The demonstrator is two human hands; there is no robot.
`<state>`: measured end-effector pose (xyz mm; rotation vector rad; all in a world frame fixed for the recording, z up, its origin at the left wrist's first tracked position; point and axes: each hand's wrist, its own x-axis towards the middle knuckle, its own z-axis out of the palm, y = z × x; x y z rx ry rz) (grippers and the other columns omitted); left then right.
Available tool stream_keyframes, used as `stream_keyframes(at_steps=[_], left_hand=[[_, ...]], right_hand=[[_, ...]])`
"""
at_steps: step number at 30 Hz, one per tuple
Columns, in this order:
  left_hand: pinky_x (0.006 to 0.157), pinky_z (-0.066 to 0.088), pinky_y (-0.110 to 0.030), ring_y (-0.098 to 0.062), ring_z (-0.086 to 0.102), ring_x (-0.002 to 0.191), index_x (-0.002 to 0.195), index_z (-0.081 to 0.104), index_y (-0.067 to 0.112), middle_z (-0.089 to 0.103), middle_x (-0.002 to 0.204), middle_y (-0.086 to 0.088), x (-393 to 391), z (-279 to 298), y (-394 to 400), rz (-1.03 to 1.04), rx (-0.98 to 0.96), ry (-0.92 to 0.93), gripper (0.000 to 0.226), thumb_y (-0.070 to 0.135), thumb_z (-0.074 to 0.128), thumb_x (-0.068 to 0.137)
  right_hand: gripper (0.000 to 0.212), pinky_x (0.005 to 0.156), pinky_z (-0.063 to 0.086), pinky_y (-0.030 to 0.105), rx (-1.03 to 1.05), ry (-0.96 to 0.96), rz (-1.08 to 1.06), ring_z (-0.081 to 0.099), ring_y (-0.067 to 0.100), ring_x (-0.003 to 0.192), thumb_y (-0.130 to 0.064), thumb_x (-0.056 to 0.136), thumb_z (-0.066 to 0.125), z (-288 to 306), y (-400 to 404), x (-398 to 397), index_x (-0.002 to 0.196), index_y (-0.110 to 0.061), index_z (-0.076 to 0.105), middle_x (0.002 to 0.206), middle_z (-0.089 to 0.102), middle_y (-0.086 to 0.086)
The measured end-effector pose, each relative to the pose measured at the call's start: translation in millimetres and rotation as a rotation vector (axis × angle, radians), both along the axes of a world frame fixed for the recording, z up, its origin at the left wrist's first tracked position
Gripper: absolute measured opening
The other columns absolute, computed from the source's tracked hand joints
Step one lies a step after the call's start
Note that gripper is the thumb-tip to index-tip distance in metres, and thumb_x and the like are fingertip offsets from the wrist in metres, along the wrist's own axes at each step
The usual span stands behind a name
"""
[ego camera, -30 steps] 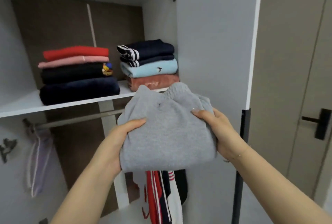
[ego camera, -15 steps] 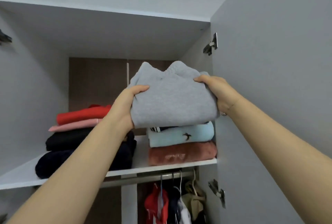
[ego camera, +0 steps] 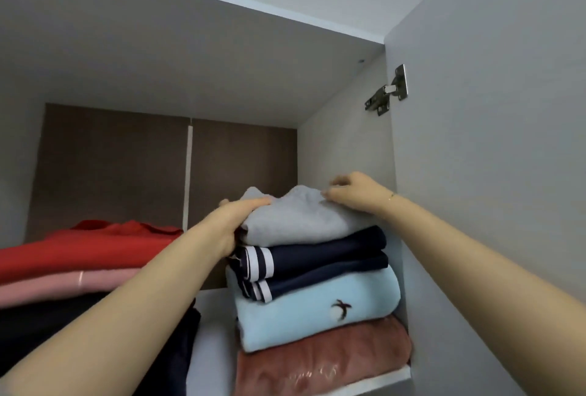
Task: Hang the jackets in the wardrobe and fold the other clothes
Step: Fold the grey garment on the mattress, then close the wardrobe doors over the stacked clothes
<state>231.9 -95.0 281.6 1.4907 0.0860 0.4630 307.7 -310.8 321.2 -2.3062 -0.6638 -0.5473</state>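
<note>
A folded grey sweatshirt (ego camera: 301,224) lies on top of the right-hand stack on the wardrobe shelf (ego camera: 209,345). Under it are two navy garments with white stripes (ego camera: 320,257), a light blue garment (ego camera: 317,313) and a rust-coloured one (ego camera: 317,364). My left hand (ego camera: 234,218) grips the sweatshirt's left edge, with the thumb on top. My right hand (ego camera: 355,192) rests on its top right corner; its fingers are loosely curled and partly lifted off the cloth.
A second stack stands at the left: red (ego camera: 79,246), pink (ego camera: 57,284) and dark garments (ego camera: 47,326). The wardrobe's side wall (ego camera: 345,141) is close beside the right stack. The open door (ego camera: 491,141) with its hinge (ego camera: 387,91) is at the right.
Both hands lifted the grey sweatshirt from below shelf height and set it on the right stack. The right hand has loosened its hold; the view has tilted upward.
</note>
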Motion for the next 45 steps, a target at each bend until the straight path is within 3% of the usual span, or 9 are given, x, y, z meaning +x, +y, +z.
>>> stream_keyframes(at_steps=[3, 8, 14, 19, 23, 32, 34, 42, 45], left_hand=[[0.112, 0.036, -0.041, -0.021, 0.037, 0.137, 0.148, 0.033, 0.038, 0.025, 0.158, 0.004, -9, -14, 10, 0.074, 0.294, -0.169, 0.078, 0.047, 0.074, 0.082], [0.094, 0.031, -0.024, -0.005, 0.034, 0.118, 0.128, 0.044, 0.048, 0.026, 0.131, 0.023, -6, -54, -14, 0.167, 0.749, -0.353, 0.057, 0.051, 0.074, 0.080], [0.080, 0.045, -0.022, -0.012, 0.053, 0.110, 0.118, 0.051, 0.037, 0.054, 0.129, 0.003, 14, -39, -19, 0.200, 0.598, -0.326, 0.041, 0.040, 0.074, 0.084], [0.109, 0.038, -0.032, -0.021, 0.043, 0.133, 0.149, 0.030, 0.024, 0.037, 0.151, -0.005, -19, -62, -36, 0.360, 0.545, -0.340, 0.073, 0.037, 0.069, 0.089], [0.101, 0.028, -0.022, -0.012, 0.036, 0.136, 0.151, 0.030, 0.024, 0.030, 0.157, 0.000, -75, -92, -82, 0.421, 0.462, -0.339, 0.070, 0.035, 0.066, 0.092], [0.072, 0.041, 0.001, 0.008, 0.048, 0.117, 0.129, 0.051, 0.040, 0.050, 0.131, 0.023, -217, -157, -203, 0.193, 0.311, -0.348, 0.035, 0.033, 0.059, 0.096], [0.083, 0.042, -0.005, 0.009, 0.050, 0.118, 0.126, 0.054, 0.042, 0.053, 0.131, 0.022, -237, -166, -220, 0.143, 0.273, -0.350, 0.032, 0.032, 0.059, 0.096], [0.101, 0.042, -0.021, 0.007, 0.051, 0.120, 0.130, 0.055, 0.037, 0.056, 0.133, 0.019, -282, -205, -261, 0.032, 0.202, -0.272, 0.035, 0.031, 0.058, 0.096], [0.103, 0.041, -0.023, 0.004, 0.051, 0.122, 0.133, 0.053, 0.030, 0.055, 0.135, 0.015, -290, -211, -269, -0.003, 0.171, -0.247, 0.037, 0.020, 0.057, 0.098]], right_hand=[[0.031, 0.104, 0.039, 0.034, -0.079, -0.157, 0.115, 0.055, 0.013, 0.119, -0.051, 0.092, 0.056, -26, -1, -8, 0.113, -0.033, 0.068, 0.124, 0.064, -0.008], [0.040, 0.109, 0.034, 0.042, -0.332, -0.306, -0.081, 0.045, 0.022, 0.131, -0.047, 0.103, 0.036, -48, 13, 7, 0.132, -0.032, 0.058, 0.142, 0.052, -0.004], [0.037, 0.101, 0.043, 0.044, -0.148, -0.217, -0.065, 0.054, 0.028, 0.119, -0.038, 0.103, 0.041, -50, 4, 8, 0.130, -0.022, 0.060, 0.132, 0.061, 0.007], [0.040, 0.107, 0.040, 0.035, 0.122, -0.255, 0.070, 0.050, 0.018, 0.126, -0.031, 0.097, 0.055, -82, -21, -40, 0.135, -0.020, 0.057, 0.139, 0.056, -0.001], [0.031, 0.091, 0.036, 0.003, 0.399, -0.194, 0.225, 0.051, 0.005, 0.118, -0.020, 0.096, 0.059, -118, -56, -103, 0.127, -0.018, 0.064, 0.129, 0.060, -0.006], [0.023, 0.084, 0.043, 0.006, 0.704, -0.066, 0.506, 0.060, -0.005, 0.105, -0.015, 0.096, 0.059, -194, -142, -264, 0.109, -0.029, 0.071, 0.109, 0.069, -0.019], [0.024, 0.085, 0.041, 0.003, 0.664, -0.081, 0.523, 0.060, -0.006, 0.105, -0.011, 0.096, 0.059, -207, -158, -290, 0.111, -0.025, 0.071, 0.109, 0.070, -0.017], [0.039, 0.113, 0.025, 0.019, 0.376, -0.608, 0.123, 0.038, 0.008, 0.136, -0.008, 0.092, 0.059, -262, -241, -338, 0.127, -0.023, 0.060, 0.140, 0.049, -0.011], [0.057, 0.120, 0.018, 0.028, 0.474, -0.533, -0.115, 0.020, 0.007, 0.145, -0.013, 0.095, 0.059, -287, -264, -331, 0.147, -0.023, 0.038, 0.158, 0.025, -0.008]])
